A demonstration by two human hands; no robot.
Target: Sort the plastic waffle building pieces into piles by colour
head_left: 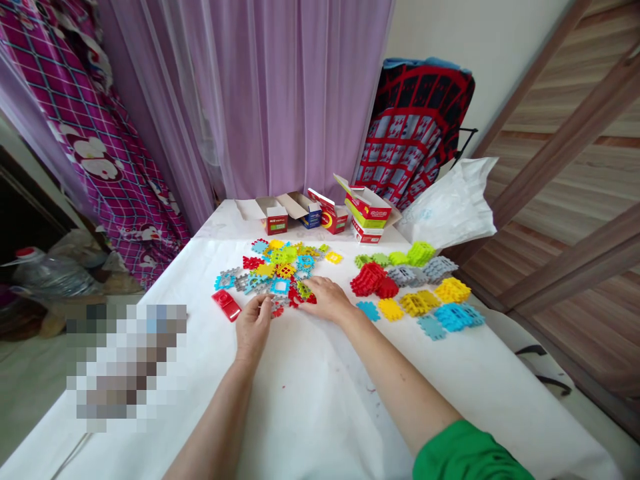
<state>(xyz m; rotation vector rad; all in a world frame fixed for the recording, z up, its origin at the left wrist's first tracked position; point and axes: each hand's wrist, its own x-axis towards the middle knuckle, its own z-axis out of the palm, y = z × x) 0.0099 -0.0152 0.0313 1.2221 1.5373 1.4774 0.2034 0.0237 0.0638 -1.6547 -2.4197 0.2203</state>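
A loose heap of flat interlocking plastic building tiles (280,269) in red, yellow, blue, grey and lime lies ahead of my hands. My left hand (254,324) rests at its near edge, fingers curled and pinched together beside grey and red tiles; what they hold, if anything, is hidden. On the heap's right side my right hand (326,299) reaches in with fingers apart, touching red tiles (296,297) and a lime tile (303,289). Right of that hand, tiles lie grouped by colour: a red stack (369,279), grey tiles (406,275), yellow tiles (419,303) and blue tiles (453,317).
Open small cardboard boxes (276,224) line the table's back edge, with a stacked red and green box (369,208) at their right. A red plastic object (227,305) lies left of the heap. A white plastic bag (445,210) stands behind the sorted tiles. A pixelated patch covers the left edge.
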